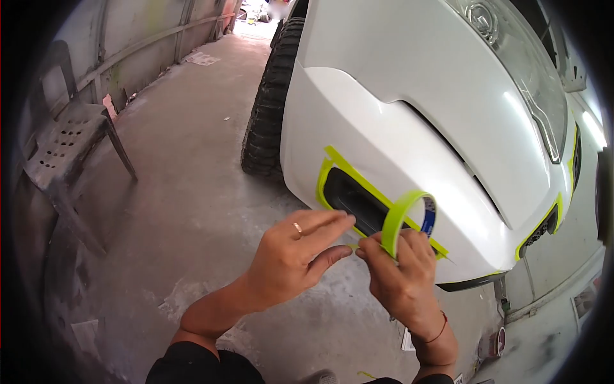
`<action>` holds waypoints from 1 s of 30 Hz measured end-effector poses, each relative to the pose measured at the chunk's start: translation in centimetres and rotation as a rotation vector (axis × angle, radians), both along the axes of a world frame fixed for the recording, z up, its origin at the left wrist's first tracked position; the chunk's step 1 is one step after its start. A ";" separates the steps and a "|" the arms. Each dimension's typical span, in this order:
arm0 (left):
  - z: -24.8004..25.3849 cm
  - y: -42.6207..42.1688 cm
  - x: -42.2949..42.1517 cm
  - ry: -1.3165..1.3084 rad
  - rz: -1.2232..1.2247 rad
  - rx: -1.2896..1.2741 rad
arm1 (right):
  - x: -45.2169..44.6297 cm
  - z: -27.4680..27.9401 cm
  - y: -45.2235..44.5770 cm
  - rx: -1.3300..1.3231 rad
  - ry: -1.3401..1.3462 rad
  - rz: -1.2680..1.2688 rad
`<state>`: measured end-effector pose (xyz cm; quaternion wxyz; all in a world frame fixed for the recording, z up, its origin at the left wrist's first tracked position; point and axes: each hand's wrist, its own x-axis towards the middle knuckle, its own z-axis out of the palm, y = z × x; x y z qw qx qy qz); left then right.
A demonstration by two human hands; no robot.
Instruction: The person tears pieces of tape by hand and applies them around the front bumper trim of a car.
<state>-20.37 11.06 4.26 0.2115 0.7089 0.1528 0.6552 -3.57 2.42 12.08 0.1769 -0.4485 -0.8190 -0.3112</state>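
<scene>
My right hand (406, 275) grips a roll of bright yellow-green masking tape (398, 221), held upright with a blue label inside its core. A short bit of tape shows between my right fingertips and the tip of my left thumb. My left hand (291, 259), with a ring on one finger, has its fingers stretched forward and the thumb apart; whether the thumb touches the tape I cannot tell. Just beyond both hands is a dark recess (352, 195) in the white car bumper (345, 115), edged with strips of the same tape (364, 182). My right hand hides its lower right corner.
A black tyre (272, 102) stands left of the bumper. A dusty plastic chair (67, 144) is by the left wall. More tape borders a grille (540, 233) at the right. A small can (492, 342) sits on the concrete floor (185, 173) at lower right.
</scene>
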 end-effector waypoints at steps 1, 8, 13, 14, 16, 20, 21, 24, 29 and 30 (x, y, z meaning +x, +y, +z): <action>0.0 0.1 0.2 0.060 -0.036 0.003 | 0.0 -0.3 0.1 -0.008 -0.018 -0.011; -1.4 0.5 1.4 0.039 0.040 0.016 | -0.2 -1.0 1.1 0.007 -0.027 -0.007; -1.6 0.7 1.4 0.139 0.106 0.017 | 0.2 -1.8 1.8 0.027 0.012 -0.032; -1.6 0.7 1.3 0.145 0.106 0.018 | 0.2 -1.8 1.7 0.027 0.018 -0.032; -1.4 0.7 1.2 0.113 0.134 0.023 | -0.2 -1.3 1.4 -0.060 0.160 -0.072; -1.8 2.6 0.0 0.129 0.356 -0.020 | 1.9 0.9 -1.4 0.298 0.569 -0.424; -1.5 3.5 -0.3 0.036 0.206 -0.273 | 3.2 1.5 -1.6 0.534 0.522 -0.430; -1.8 6.3 0.7 -0.101 -0.033 -0.494 | 7.1 0.2 -1.6 0.817 0.578 -0.440; -1.9 8.5 1.9 -0.037 -0.090 -0.365 | 11.2 -3.1 0.3 0.850 0.411 -0.540; -1.9 8.8 1.9 -0.047 -0.071 -0.335 | 11.8 -3.6 0.6 0.874 0.380 -0.530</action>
